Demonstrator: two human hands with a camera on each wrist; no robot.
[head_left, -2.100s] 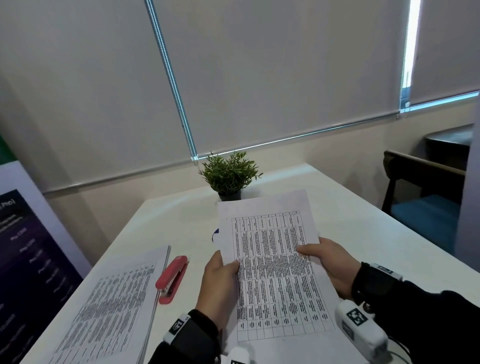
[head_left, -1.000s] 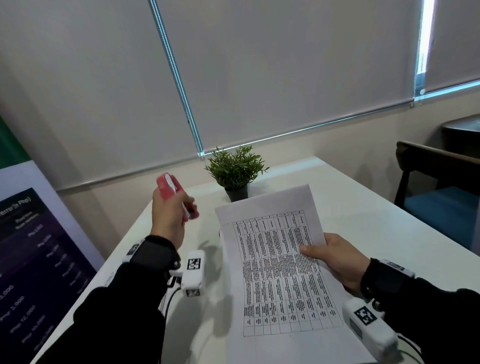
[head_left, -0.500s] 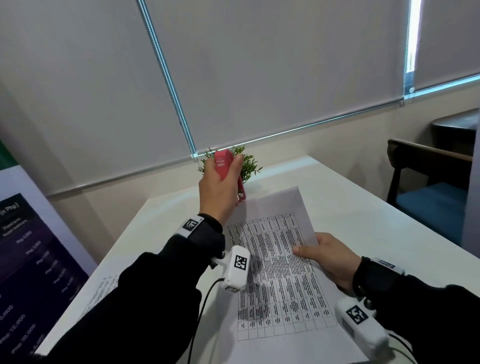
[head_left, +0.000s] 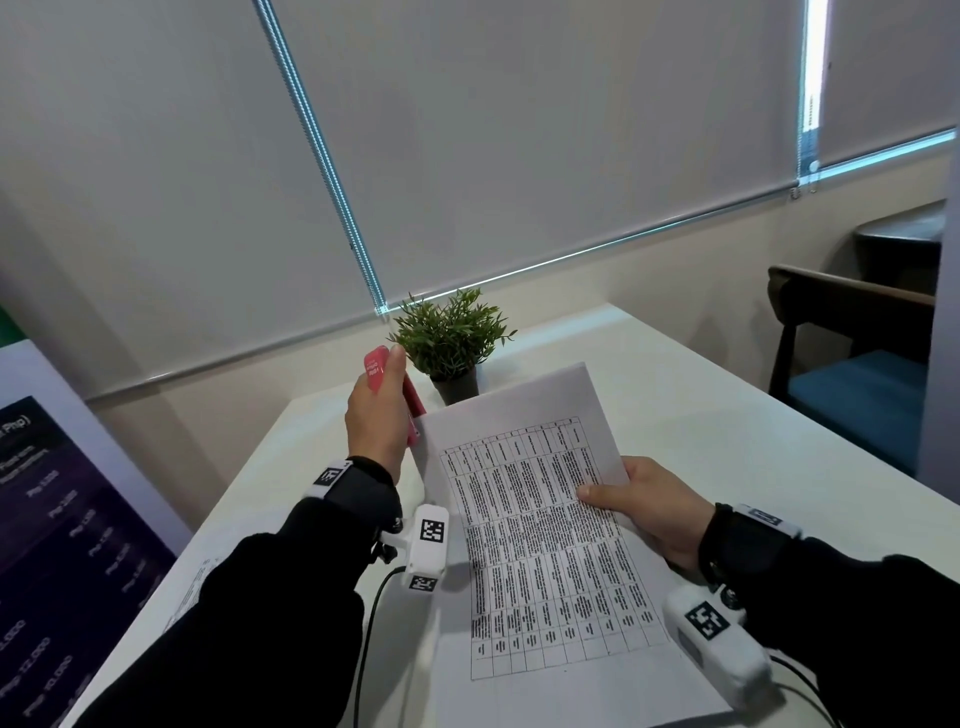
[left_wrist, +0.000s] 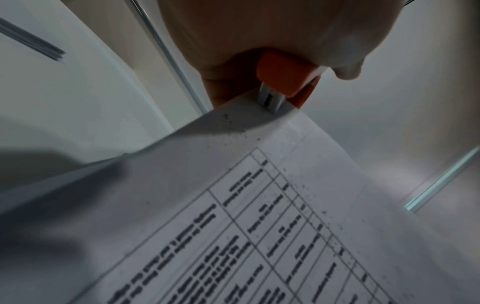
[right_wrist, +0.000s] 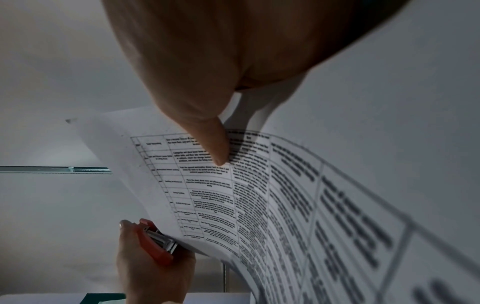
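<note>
My left hand (head_left: 375, 421) grips a red stapler (head_left: 378, 368), held up above the white table (head_left: 701, 436). The stapler's mouth (left_wrist: 271, 100) sits over the top left corner of the printed sheets (head_left: 540, 525). In the right wrist view the stapler (right_wrist: 155, 242) bites on that corner. My right hand (head_left: 641, 501) holds the sheets (right_wrist: 259, 195) by their right edge, thumb (right_wrist: 215, 144) on top over the printed table, fingers hidden underneath. The sheets are lifted off the table and curve slightly.
A small potted plant (head_left: 452, 338) stands at the table's far edge just beyond the stapler. Another stack of printed paper (head_left: 195, 587) lies at the left, mostly behind my left sleeve. A dark chair with a blue seat (head_left: 857, 384) stands to the right. A banner (head_left: 57, 525) leans at the left.
My left hand let go of the sheets, picked the red stapler up from the table and brought it to the sheets' top left corner. My right hand has kept holding the sheets.
</note>
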